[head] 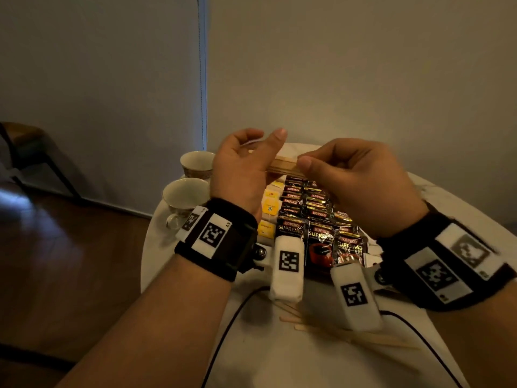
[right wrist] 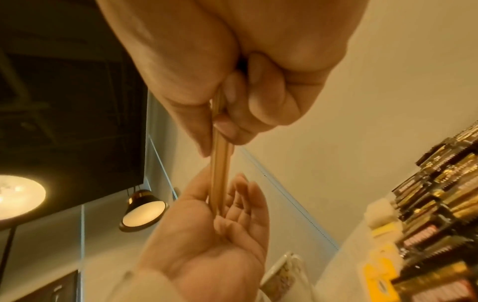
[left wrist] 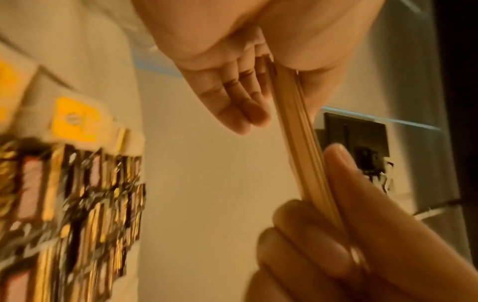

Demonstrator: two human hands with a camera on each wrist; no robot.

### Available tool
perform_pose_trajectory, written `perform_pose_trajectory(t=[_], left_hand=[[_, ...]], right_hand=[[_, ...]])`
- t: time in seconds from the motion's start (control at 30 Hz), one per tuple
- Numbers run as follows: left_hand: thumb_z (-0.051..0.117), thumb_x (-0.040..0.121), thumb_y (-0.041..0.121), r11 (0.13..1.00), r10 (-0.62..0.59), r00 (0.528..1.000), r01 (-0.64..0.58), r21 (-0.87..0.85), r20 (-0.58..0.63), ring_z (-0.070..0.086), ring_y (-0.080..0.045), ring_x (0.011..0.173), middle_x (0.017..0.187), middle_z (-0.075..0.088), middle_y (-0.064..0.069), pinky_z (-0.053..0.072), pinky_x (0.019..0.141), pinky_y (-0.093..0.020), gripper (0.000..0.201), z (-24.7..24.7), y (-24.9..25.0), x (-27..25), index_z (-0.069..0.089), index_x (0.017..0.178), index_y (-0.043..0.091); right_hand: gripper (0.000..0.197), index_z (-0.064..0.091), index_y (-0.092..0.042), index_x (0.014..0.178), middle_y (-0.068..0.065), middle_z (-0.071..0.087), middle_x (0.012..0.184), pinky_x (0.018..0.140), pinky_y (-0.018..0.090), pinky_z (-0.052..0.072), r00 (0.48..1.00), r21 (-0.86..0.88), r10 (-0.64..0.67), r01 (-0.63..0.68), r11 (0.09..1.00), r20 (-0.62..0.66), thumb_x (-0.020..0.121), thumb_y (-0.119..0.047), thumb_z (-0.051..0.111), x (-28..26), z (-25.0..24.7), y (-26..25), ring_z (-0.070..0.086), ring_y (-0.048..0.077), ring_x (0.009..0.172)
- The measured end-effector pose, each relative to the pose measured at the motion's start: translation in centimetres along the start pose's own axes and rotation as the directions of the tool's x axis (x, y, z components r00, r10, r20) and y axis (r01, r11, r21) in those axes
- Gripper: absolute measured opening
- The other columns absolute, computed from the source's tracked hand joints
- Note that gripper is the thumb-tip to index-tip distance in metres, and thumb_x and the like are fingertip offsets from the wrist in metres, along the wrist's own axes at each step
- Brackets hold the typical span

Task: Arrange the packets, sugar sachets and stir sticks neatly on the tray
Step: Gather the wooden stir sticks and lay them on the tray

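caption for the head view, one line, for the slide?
Right hand pinches a bundle of wooden stir sticks against the open left hand, above rows of coffee packets.

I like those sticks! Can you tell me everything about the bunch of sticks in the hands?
The bundle of stir sticks is several thin, flat, pale wooden strips stacked face to face. It is held up above the packets, roughly level. The right hand pinches one end between thumb and fingers; the other end rests against the open left hand.

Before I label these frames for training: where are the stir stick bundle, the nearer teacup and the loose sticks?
stir stick bundle (head: 282,165), head view, middle of stack.
nearer teacup (head: 183,196), head view, inner wall.
loose sticks (head: 358,336), head view, mid-length of one.
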State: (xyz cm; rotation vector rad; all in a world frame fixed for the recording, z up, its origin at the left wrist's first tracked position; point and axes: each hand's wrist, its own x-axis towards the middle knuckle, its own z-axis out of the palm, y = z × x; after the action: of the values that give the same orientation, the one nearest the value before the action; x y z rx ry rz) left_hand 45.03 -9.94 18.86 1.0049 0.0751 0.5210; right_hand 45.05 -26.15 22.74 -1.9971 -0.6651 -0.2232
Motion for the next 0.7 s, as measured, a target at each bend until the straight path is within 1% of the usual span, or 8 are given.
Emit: perform_pose_trajectory(t=[0.1, 0.2, 0.27, 0.4, 0.47, 0.53, 0.6, 0.7], left_hand=[[0.069, 0.097, 0.024, 0.988, 0.065, 0.995, -0.076, 0.137, 0.079, 0.073, -0.018, 0.073, 0.093, 0.075, -0.006, 0.061, 0.064, -0.035, 0.011, 0.8, 0.8, -0.8, 0.070, 0.103, 0.015], [0.058, 0.103, 0.034, 0.926, 0.137, 0.983, -0.170, 0.336, 0.120, 0.073, -0.019, 0.075, 0.080, 0.075, 0.000, 0.062, 0.073, -0.043, 0.033, 0.9, 0.8, -1.4, 0.075, 0.077, 0.026], [0.055, 0.104, 0.042, 0.845, 0.191, 0.973, -0.229, 0.483, 0.127, 0.066, -0.016, 0.064, 0.065, 0.067, 0.004, 0.057, 0.065, -0.039, 0.042, 0.8, 1.1, -1.4, 0.071, 0.067, 0.029], [0.054, 0.104, 0.045, 0.727, 0.273, 0.953, -0.294, 0.620, 0.131, 0.061, -0.017, 0.062, 0.063, 0.060, 0.005, 0.054, 0.062, -0.041, 0.044, 0.8, 1.7, -1.0, 0.064, 0.065, 0.026], [0.056, 0.104, 0.043, 0.803, 0.236, 0.968, -0.243, 0.544, 0.084, 0.060, -0.014, 0.059, 0.065, 0.060, 0.003, 0.051, 0.054, -0.034, 0.038, 1.2, 2.0, -1.3, 0.065, 0.072, 0.024], [0.062, 0.100, 0.042, 0.948, 0.130, 0.991, -0.125, 0.294, 0.003, 0.055, -0.011, 0.054, 0.066, 0.059, 0.004, 0.045, 0.047, -0.028, 0.029, 1.8, 2.2, -2.1, 0.064, 0.085, 0.017], [0.070, 0.088, 0.053, 0.999, -0.047, 0.998, 0.046, 0.015, 0.052, 0.060, -0.014, 0.066, 0.076, 0.065, 0.001, 0.049, 0.056, -0.028, 0.041, 2.1, 2.0, -3.1, 0.064, 0.100, 0.015], [0.072, 0.073, 0.063, 0.979, -0.202, 0.935, 0.202, 0.029, 0.292, 0.067, -0.027, 0.091, 0.100, 0.073, -0.009, 0.056, 0.079, -0.043, 0.059, 2.4, 0.6, -4.8, 0.069, 0.105, 0.013]], right_hand=[[0.018, 0.077, -0.020, 0.084, -0.007, 0.061, 0.056, 0.048, 0.023, 0.038, 0.996, 0.010, 0.074, -0.074, 0.997, 0.046, 0.089, -0.037, 0.074, 0.0, -0.8, -0.7, 0.048, 0.004, 0.045], [0.024, 0.076, -0.014, 0.083, 0.006, 0.061, 0.059, 0.049, 0.031, 0.040, 0.993, 0.133, 0.113, -0.116, 0.984, 0.027, 0.093, -0.036, 0.071, 0.0, -0.9, -0.8, 0.047, 0.016, 0.046], [0.027, 0.074, -0.015, 0.088, 0.016, 0.068, 0.068, 0.051, 0.035, 0.046, 0.992, 0.158, 0.122, -0.127, 0.979, 0.039, 0.092, -0.041, 0.071, -0.1, -0.9, -0.9, 0.050, 0.021, 0.046], [0.031, 0.066, -0.019, 0.087, 0.000, 0.066, 0.062, 0.049, 0.029, 0.042, 0.990, -0.022, 0.134, -0.133, 0.991, 0.052, 0.090, -0.050, 0.069, -0.6, -1.1, -1.0, 0.049, 0.008, 0.043], [0.030, 0.063, -0.019, 0.082, -0.006, 0.059, 0.058, 0.048, 0.027, 0.037, 0.990, 0.010, 0.137, -0.138, 0.990, 0.035, 0.091, -0.047, 0.069, -0.8, -1.2, -0.8, 0.045, 0.006, 0.042], [0.029, 0.058, -0.016, 0.079, -0.002, 0.051, 0.055, 0.045, 0.027, 0.031, 0.986, 0.236, 0.159, -0.165, 0.958, 0.044, 0.093, -0.039, 0.069, -0.9, -1.2, -0.7, 0.038, 0.013, 0.042], [0.029, 0.054, -0.015, 0.078, 0.002, 0.045, 0.054, 0.042, 0.024, 0.026, 0.974, 0.439, 0.214, -0.222, 0.870, 0.070, 0.096, -0.033, 0.067, -1.3, -0.9, -0.8, 0.031, 0.014, 0.041], [0.027, 0.052, -0.012, 0.085, 0.000, 0.043, 0.054, 0.039, 0.019, 0.022, 0.949, 0.555, 0.264, -0.315, 0.770, 0.172, 0.100, -0.032, 0.061, -2.2, -0.1, -0.9, 0.028, 0.010, 0.038]])
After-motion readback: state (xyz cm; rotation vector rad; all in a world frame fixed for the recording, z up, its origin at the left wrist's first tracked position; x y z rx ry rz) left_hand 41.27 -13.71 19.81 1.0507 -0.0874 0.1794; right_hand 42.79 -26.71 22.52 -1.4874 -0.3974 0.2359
